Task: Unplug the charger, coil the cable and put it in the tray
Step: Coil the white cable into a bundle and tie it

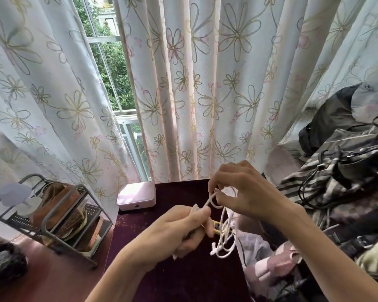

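Observation:
A white charger cable [224,236] hangs in loose loops over the dark purple table [183,269]. My left hand [179,229] is closed on a gathered bundle of the cable, with a yellow-edged piece [216,227] showing by its fingers. My right hand [242,188] pinches a strand of the cable just above and to the right, holding a small loop. The cable's free end with a white plug [213,252] dangles below the left hand. A grey metal wire tray rack [52,216] stands at the left, holding brown items.
A small pink box [136,196] sits at the table's far edge by the flowered curtain [205,94]. A pile of bags, clothes and black cords [336,192] crowds the right side. A dark fuzzy object [4,262] lies at the lower left.

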A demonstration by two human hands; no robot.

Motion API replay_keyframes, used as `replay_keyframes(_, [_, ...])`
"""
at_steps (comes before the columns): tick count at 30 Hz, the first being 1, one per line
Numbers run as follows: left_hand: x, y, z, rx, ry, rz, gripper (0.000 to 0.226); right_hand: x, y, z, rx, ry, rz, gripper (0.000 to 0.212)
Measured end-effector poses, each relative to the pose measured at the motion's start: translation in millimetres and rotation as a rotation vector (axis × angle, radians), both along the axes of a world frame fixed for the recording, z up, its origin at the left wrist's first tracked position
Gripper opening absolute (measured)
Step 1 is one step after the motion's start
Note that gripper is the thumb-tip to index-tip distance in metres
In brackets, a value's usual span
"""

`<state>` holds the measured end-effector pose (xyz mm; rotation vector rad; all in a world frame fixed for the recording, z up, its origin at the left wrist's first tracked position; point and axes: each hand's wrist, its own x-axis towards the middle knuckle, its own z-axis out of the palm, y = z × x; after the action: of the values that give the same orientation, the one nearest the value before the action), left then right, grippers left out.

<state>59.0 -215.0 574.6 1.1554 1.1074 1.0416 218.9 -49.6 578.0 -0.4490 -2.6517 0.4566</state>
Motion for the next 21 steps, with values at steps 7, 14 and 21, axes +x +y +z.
replay_keyframes(7, [-3.1,-1.5,-11.9,-0.083,-0.488,0.064,0.035,-10.7,13.6,-50.2,-0.47,-0.078,-0.108,0.012])
replay_keyframes(14, [-5.7,-9.5,-9.5,-0.054,-0.544,0.077,0.033,-13.0,29.8,-52.7,-1.149,0.355,-0.26,0.008])
replay_keyframes(21, [4.3,-7.8,2.7,-0.026,-0.451,-0.105,0.042,-35.2,3.9,-62.6,-1.004,0.29,-0.172,0.04])
